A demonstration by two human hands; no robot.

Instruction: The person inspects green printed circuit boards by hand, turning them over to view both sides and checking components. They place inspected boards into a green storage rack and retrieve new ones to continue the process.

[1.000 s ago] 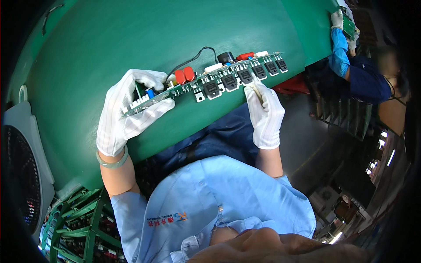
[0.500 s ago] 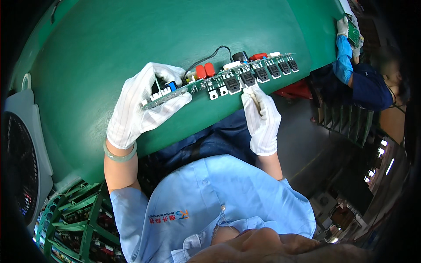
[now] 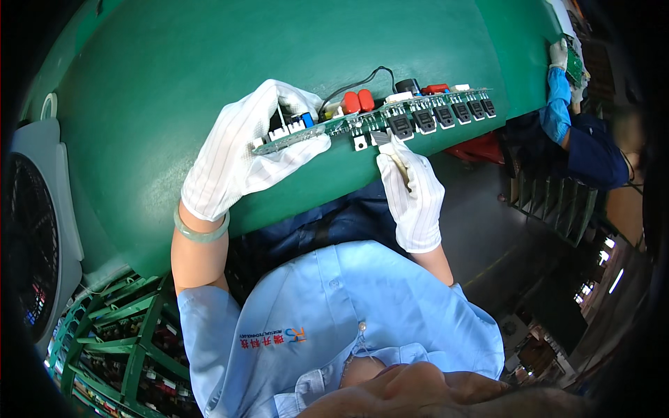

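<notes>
My left hand [image 3: 240,150], in a white striped glove, grips the left end of a long green circuit board [image 3: 336,127], its fingers above and thumb below. The board is held tilted over the green table. Red capacitors [image 3: 358,102], a black round part [image 3: 407,86] and a black wire [image 3: 357,83] stand along its upper side. A row of black flat transistors [image 3: 424,120] hangs along its near edge. My gloved right hand [image 3: 417,198] is closed around a small tool with a pale handle and a flat grey tip [image 3: 380,138]. That tip is at the transistors near the board's middle.
The green table [image 3: 167,76] extends beneath and beyond the board. On the left stands a grey fan [image 3: 59,181]; a green rack [image 3: 132,341] is below it. At the far right a co-worker's gloved hand [image 3: 559,53] holds another green board [image 3: 573,66].
The board and my left hand have shifted right in the view. The tool tip, hidden before, now shows, and my right hand is farther left along the transistor row.
</notes>
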